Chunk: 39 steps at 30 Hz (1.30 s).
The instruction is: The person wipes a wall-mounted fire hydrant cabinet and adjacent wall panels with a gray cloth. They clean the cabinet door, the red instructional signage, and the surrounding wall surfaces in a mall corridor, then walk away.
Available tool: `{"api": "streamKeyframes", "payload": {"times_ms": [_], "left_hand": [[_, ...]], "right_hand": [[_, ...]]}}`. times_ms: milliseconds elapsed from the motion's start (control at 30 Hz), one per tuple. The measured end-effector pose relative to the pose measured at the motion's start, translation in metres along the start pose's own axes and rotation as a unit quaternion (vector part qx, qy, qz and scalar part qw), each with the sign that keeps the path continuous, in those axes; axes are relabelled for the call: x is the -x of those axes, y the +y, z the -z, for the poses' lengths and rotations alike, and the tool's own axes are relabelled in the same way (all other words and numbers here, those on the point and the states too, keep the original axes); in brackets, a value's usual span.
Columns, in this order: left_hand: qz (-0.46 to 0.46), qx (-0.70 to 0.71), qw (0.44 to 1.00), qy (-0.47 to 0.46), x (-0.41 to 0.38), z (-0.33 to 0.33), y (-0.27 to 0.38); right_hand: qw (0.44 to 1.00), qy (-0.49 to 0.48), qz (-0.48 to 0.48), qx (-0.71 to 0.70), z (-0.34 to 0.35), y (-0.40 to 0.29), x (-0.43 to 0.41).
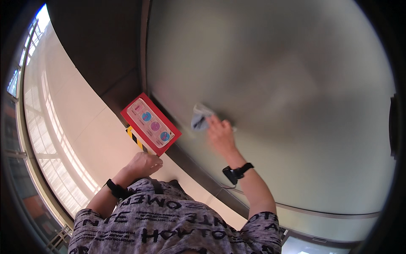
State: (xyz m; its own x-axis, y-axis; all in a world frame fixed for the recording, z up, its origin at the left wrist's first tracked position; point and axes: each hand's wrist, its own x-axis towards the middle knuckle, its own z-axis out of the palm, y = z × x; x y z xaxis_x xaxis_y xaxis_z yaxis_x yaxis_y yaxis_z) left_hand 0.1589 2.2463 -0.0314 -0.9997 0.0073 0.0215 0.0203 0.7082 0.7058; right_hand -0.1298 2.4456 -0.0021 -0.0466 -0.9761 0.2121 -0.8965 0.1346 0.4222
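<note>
My right hand (221, 136) lies over a grey-blue cloth (200, 120) and presses it flat against a large frosted glass panel (285, 152). The hand is slightly blurred, and part of the cloth is hidden under the fingers. My left hand (144, 165) is curled in front of my waist, by the lower corner of a red box (146, 98) whose top bears a pictured instruction label. Nothing shows within its curled fingers; whether it touches the box is unclear.
Yellow-and-black striped tape (135, 138) runs along the floor beside the red box. A dark wall panel (101, 44) and a narrow metal frame (144, 47) border the glass on the left. Pale glossy floor (79, 104) stretches to a railing (27, 133) at far left.
</note>
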Motion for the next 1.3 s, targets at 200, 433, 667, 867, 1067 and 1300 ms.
{"api": "streamKeyframes", "payload": {"times_ms": [200, 433, 667, 867, 1067, 1300], "left_hand": [[-0.009, 0.009, 1.000, 0.018, -0.016, -0.024, 0.025], [-0.073, 0.006, 0.997, 0.019, -0.033, -0.056, 0.062], [-0.008, 0.007, 1.000, 0.022, -0.009, -0.084, 0.080], [-0.057, -0.003, 0.997, 0.045, -0.026, -0.108, 0.100], [-0.125, -0.027, 0.991, 0.028, -0.061, -0.112, 0.135], [-0.138, -0.025, 0.989, 0.035, -0.055, -0.087, 0.128]], "right_hand": [[0.952, 0.232, -0.165, 0.108, 0.122, 0.049, -0.022], [0.999, 0.006, -0.004, 0.053, -0.046, -0.028, 0.101], [0.999, -0.001, -0.045, 0.009, 0.010, -0.005, 0.163], [0.947, 0.248, -0.173, 0.110, 0.150, 0.064, 0.120], [0.979, 0.145, -0.132, 0.054, 0.093, 0.038, 0.190], [0.874, 0.187, -0.379, 0.241, 0.120, 0.030, 0.378]]}}
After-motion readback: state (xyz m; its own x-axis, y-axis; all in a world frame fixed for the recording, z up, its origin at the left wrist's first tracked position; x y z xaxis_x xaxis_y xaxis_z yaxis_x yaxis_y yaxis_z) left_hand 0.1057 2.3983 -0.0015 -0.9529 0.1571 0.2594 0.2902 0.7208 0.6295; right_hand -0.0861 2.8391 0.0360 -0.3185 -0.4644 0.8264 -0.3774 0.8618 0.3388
